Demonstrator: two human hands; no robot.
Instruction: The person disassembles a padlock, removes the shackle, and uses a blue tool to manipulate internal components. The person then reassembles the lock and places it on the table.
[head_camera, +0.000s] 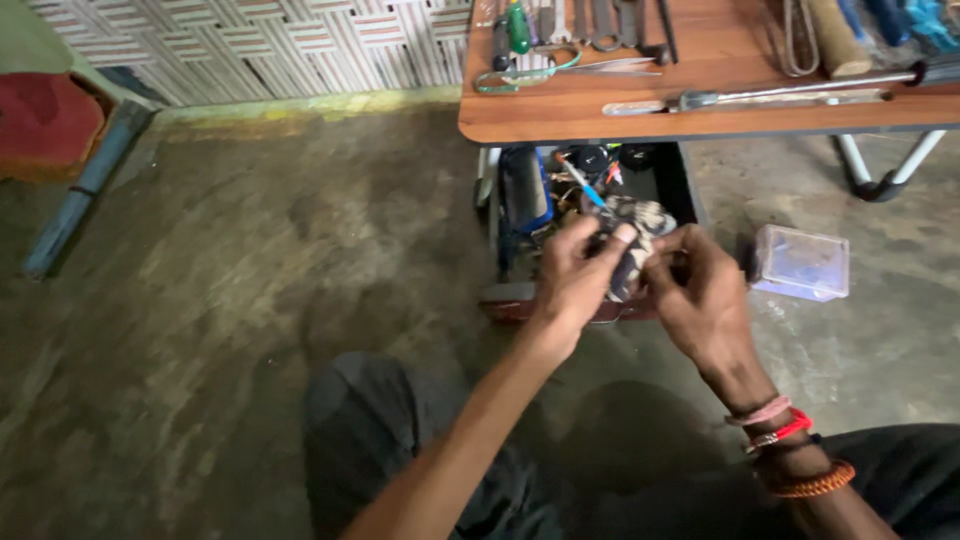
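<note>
Both hands are on a small dark, patterned part (632, 250), held up in the air just in front of an open machine (560, 200) that sits on the floor under the table (600, 115) edge. The left hand (572, 275) wraps it from the near side, thumb pressed on top, a grip closed firmly on the part. The right hand (700, 285) comes in from the other side, fingertips pinching at its edge; exactly what they are picking at is too blurred to tell.

Just behind the part, a blue-handled tool (583, 184) pokes out of the machine among wires and dark round pieces. Off to the right, a clear plastic box (800, 262) rests on the concrete floor (250, 280). Up on the table lie a long screwdriver (770, 95), scissors (560, 70) and more hand tools.

Risk, as I judge it: the part hangs between fingertips only, with nothing under it but the open machine and hard floor. A slip of the right-hand pinch could drop it in among the wires, or a small piece could come loose and roll away across the floor. A tug too hard might also catch the thin wires right behind it.
</note>
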